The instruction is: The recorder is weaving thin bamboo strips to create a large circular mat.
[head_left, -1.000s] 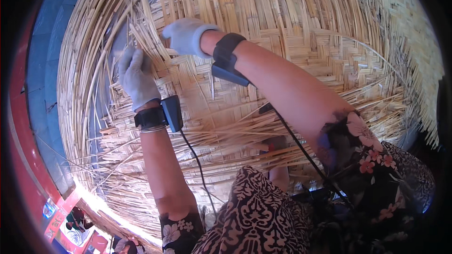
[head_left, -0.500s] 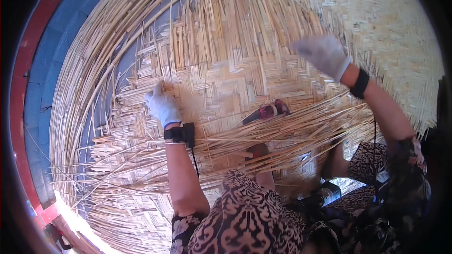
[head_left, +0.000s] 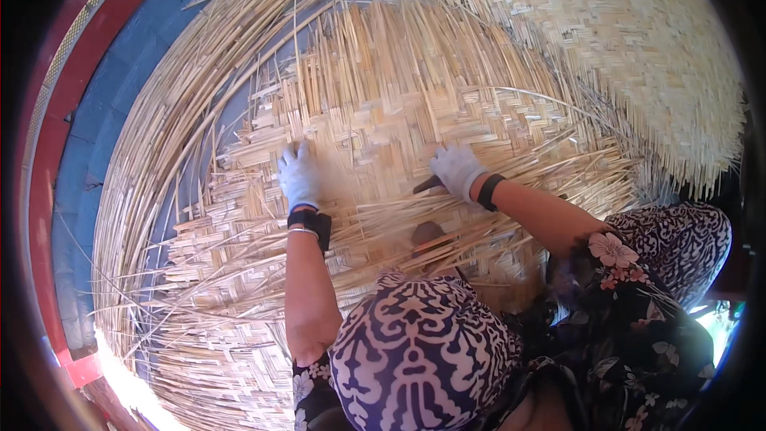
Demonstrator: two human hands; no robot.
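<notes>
Head view, the only one, and here we go: the left hand (head_left: 299,177), gloved, lies over the woven mat (head_left: 367,140), fingers loosely extended, nothing visible in its hold. Across to the right hand (head_left: 457,172), fingers partly spread and angled inward, and a dark pointed tool (head_left: 428,184) pokes out beneath it toward the left! Has it a grip on that tool? Can't tell; the glove hides it.

The mat runs under both hands and well beyond them, and there's the danger. That point sits close over the weave: one careless sweep could snag a strip or split it. Should the left hand slide across, the tip could catch the glove. Nearer the body, just below both hands, loose strips (head_left: 383,215) lie criss-crossed; a dragging wrist might tangle them or pull some astray. Left of the left hand, a long curved band of reeds (head_left: 159,136); a wide elbow could scatter its ends. Pressing unevenly, meanwhile, might open gaps in the weave.
</notes>
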